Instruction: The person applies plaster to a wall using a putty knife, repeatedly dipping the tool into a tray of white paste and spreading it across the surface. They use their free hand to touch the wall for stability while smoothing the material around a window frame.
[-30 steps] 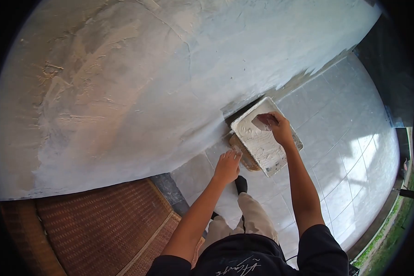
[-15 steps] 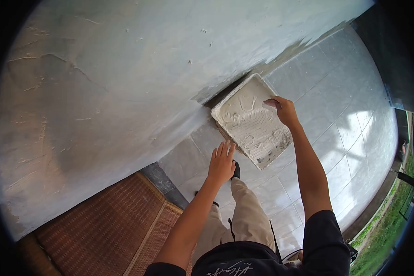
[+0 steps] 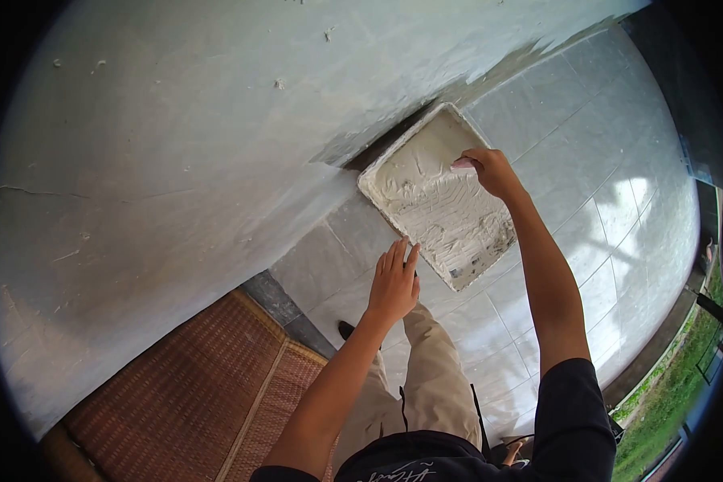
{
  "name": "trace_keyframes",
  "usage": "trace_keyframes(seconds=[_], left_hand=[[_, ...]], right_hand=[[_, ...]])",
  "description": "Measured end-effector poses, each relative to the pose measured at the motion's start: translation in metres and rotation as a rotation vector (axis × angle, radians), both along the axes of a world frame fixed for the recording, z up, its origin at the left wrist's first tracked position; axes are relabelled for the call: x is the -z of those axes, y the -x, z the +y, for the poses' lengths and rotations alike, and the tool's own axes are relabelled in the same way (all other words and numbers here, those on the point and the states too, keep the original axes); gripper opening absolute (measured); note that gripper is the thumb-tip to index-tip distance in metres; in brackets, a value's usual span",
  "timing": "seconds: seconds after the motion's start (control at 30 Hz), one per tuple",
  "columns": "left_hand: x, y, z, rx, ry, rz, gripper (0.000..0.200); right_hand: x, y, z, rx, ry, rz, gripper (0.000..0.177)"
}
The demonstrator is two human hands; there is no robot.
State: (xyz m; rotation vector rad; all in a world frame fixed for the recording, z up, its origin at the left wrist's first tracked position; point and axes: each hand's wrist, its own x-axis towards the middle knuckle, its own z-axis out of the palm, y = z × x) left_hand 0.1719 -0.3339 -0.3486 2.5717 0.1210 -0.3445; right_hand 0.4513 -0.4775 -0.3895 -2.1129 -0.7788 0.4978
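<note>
Scraper (image 3: 463, 164) gripped in right hand (image 3: 494, 173) over plaster tray (image 3: 402, 149), left hand (image 3: 394, 283) spread.

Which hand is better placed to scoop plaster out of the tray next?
Right, probably. The right hand grips a small scraper with its edge down in the plaster of the tray. The left hand is open and empty, over the floor tiles beside the tray.

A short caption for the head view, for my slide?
Right hand holds a small flat tool in the plaster tray; left hand hovers open.
</note>
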Motion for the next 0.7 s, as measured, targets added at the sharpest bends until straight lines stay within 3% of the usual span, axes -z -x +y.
trace_keyframes(seconds=[0.7], left_hand=[[0.007, 0.019, -0.005, -0.018, 0.028, 0.034, 0.067]], right_hand=[[0.024, -0.028, 0.006, -0.102, 0.213, -0.103, 0.027]])
